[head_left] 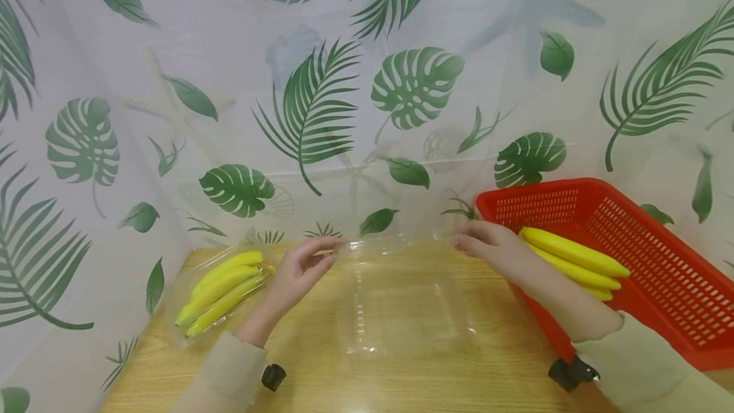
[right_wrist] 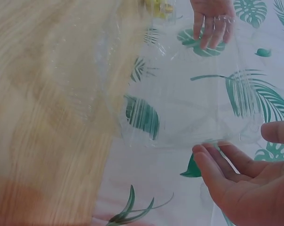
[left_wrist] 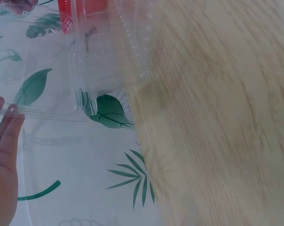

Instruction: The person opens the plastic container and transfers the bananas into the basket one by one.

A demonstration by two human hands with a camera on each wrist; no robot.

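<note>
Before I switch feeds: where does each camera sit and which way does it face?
Head: on the head, facing forward and down at box, bananas and basket; left hand, right hand and sleeves show.
Left wrist: on that wrist, looking across box and table; left hand at left edge, right hand top left.
Right wrist: on that wrist, looking across box; right hand lower right, left hand at top.
Shared: both wrist views show the box.
</note>
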